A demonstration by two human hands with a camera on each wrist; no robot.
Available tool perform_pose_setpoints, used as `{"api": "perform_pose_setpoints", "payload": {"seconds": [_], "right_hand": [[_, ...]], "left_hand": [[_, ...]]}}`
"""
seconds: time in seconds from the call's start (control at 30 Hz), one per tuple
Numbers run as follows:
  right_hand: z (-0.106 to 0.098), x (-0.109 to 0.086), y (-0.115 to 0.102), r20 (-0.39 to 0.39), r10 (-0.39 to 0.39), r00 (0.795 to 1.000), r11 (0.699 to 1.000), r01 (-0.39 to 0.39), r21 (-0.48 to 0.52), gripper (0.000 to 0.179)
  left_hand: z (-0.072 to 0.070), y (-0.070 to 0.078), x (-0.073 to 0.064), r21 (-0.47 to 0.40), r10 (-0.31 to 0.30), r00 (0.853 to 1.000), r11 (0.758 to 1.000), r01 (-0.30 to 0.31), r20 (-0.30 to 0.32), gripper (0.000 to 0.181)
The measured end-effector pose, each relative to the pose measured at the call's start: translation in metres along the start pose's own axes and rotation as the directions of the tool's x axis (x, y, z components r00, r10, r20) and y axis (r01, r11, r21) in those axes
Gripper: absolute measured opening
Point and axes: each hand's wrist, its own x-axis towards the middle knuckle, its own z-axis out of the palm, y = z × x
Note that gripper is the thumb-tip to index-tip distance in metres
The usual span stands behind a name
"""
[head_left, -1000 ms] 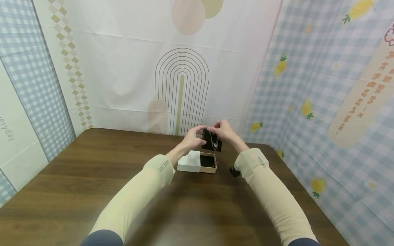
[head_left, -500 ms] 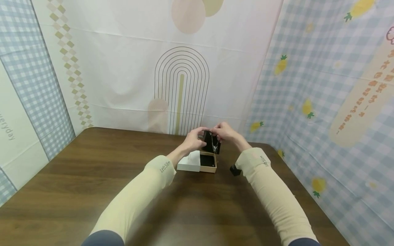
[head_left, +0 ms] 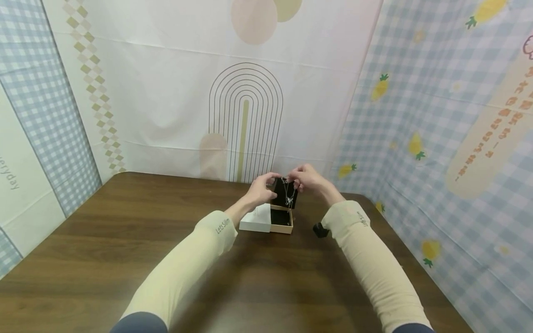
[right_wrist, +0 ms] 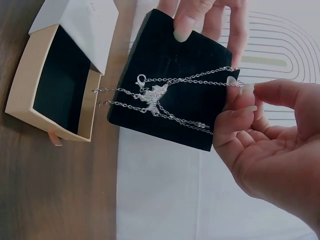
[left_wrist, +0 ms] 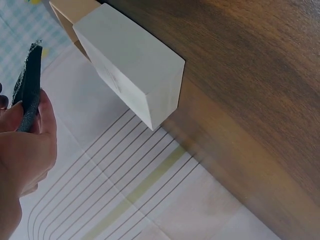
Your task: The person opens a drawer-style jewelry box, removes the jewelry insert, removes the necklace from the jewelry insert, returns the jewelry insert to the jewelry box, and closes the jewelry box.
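My left hand (head_left: 259, 190) holds a black velvety jewelry pad (right_wrist: 170, 50) by its edge, thumb on its face and fingers behind. Across that pad hangs a silver chain necklace (right_wrist: 156, 95) with a textured pendant, a lobster clasp and loose chain ends. With thumb and fingertips, my right hand (head_left: 307, 178) pinches the chain beside the pad's slit edge. Just below the pad is a small drawer box: a white sleeve (head_left: 257, 219) with its tan drawer (head_left: 283, 229) pulled out to the right. Black lining shows inside the drawer.
All of this is on or over a brown wooden table (head_left: 166, 259), near its back edge. A small black object (head_left: 319, 230) shows by the right cuff. Printed curtains (head_left: 166, 92) hang behind and beside the table. A ribbon tab (right_wrist: 54, 139) sticks out from the drawer.
The pad has come down slightly and tilts back above the drawer. My right hand has shifted a little to the right, and more chain shows between it and the pad.
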Motion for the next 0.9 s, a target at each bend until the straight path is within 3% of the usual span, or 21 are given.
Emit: {"api": "perform_pose_setpoints", "payload": {"seconds": [0.37,0.7,0.9], "right_hand": [[-0.0037,0.0,0.0044,-0.014,0.039,0.999,0.989,-0.036,0.146,0.029],[-0.0069,-0.002,0.0058,0.001,0.038,0.999,0.998,-0.038,0.055,0.034],[-0.0072,-0.0031,0.0024,-0.01,0.021,1.0,0.998,-0.02,0.057,0.031]], "left_hand": [[0.0027,-0.0014,-0.0006,-0.027,-0.044,0.999,0.999,0.044,-0.013,0.065],[0.002,-0.0038,0.0007,-0.038,-0.062,0.998,0.997,0.061,-0.013,0.066],[0.0026,-0.0033,0.0007,-0.042,-0.064,0.998,0.997,0.063,-0.01,0.064]]}}
